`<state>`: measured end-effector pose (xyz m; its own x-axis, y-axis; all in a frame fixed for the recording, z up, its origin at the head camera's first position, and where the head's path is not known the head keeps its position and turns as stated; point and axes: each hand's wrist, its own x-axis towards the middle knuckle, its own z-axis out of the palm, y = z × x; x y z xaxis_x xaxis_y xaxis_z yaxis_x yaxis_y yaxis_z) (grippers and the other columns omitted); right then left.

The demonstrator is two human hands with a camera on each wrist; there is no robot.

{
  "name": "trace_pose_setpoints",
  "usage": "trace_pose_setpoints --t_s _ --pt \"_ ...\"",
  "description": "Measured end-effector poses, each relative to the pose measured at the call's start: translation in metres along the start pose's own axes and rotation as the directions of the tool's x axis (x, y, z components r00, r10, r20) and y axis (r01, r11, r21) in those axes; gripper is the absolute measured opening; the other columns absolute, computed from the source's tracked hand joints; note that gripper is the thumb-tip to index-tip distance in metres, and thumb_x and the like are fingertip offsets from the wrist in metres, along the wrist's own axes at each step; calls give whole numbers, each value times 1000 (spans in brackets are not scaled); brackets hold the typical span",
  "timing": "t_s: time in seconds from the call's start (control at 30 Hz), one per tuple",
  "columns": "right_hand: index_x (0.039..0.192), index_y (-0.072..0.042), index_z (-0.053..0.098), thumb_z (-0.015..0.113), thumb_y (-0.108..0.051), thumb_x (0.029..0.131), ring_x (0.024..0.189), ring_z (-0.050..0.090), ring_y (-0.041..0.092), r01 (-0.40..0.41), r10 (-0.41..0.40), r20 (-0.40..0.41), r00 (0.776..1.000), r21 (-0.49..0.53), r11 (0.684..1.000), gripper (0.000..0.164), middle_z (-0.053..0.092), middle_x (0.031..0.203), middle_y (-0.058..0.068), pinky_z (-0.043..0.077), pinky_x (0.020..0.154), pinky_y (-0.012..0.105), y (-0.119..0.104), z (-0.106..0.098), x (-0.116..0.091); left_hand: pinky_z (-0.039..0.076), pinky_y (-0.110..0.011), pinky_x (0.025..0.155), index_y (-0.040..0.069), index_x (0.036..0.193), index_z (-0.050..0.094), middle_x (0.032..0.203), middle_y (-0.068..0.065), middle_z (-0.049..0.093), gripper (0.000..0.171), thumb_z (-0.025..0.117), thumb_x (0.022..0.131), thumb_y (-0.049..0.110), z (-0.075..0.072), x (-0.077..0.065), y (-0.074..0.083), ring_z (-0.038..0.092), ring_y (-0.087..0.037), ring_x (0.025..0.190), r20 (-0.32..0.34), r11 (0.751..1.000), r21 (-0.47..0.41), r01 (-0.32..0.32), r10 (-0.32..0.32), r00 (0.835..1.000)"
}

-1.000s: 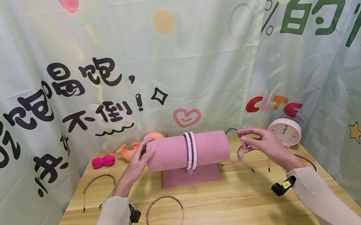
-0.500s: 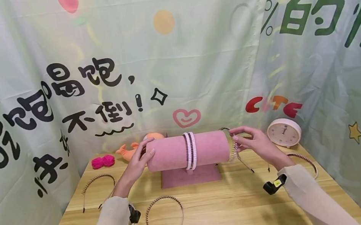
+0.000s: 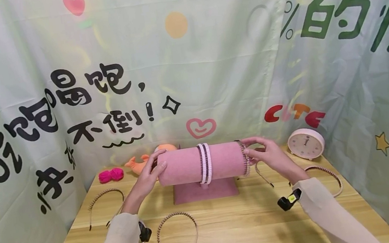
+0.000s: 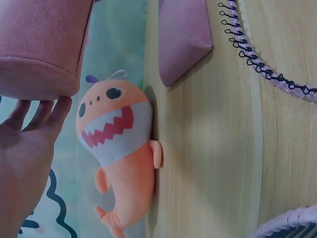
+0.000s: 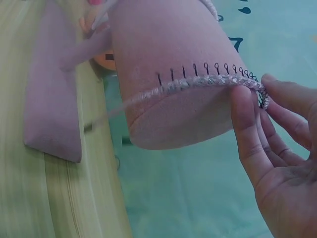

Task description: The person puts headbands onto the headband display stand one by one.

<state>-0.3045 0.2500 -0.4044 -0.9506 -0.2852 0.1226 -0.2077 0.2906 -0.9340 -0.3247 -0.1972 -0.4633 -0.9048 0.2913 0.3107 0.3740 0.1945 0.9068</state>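
A pink, velvety T-bar display stand carries light headbands with dark edging around the middle of its roll. My left hand holds the roll's left end, and its fingertips touch the end in the left wrist view. At the right end, my right hand pinches a glittery headband with small dark wire loops between thumb and fingers. That headband lies over the end of the roll; one of its tips hangs free. The fingers partly hide its rear.
Other headbands lie on the wooden table: one front centre, one left, one right. Behind the stand are an orange shark plush, a magenta bow-shaped thing and a round clock. Printed cloth walls surround the table.
My right hand has moved left, bringing the headband from beside the roll onto its right end. The left hand has stayed at the left end.
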Motion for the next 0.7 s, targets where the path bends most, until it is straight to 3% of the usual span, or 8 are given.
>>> trace_pose_setpoints --t_s 0.23,0.33,0.53,0.7 --pt "153 -13 60 72 -35 107 92 77 17 4 -4 -14 1000 -26 1000 53 63 140 20 63 83 34 0 3 1 52 -36 108 17 164 42 161 -22 47 52 56 115 25 0 0 0 49 -39 145 -3 1000 -12 3 -3 1000" --pt "156 -16 58 69 -37 109 101 76 17 33 -33 -9 999 -38 999 52 63 146 18 63 89 35 1 2 -1 51 -29 107 12 164 40 161 -21 47 53 56 115 24 0 1 -1 50 -38 144 -3 1000 -11 -5 5 1000" --pt "160 -20 53 64 -30 112 127 67 10 117 -115 30 993 -77 990 50 54 161 13 60 100 35 11 -3 -7 50 -25 106 12 163 41 160 -21 49 52 56 115 22 0 1 -1 50 -34 143 -4 1000 -20 -14 14 1000" --pt "160 -18 54 64 -23 112 151 50 26 199 -190 80 979 -129 971 49 46 171 8 52 112 41 18 -4 -8 51 -25 105 10 163 41 160 -23 48 52 56 115 21 0 1 0 49 -34 142 -1 999 -32 -18 18 1000"
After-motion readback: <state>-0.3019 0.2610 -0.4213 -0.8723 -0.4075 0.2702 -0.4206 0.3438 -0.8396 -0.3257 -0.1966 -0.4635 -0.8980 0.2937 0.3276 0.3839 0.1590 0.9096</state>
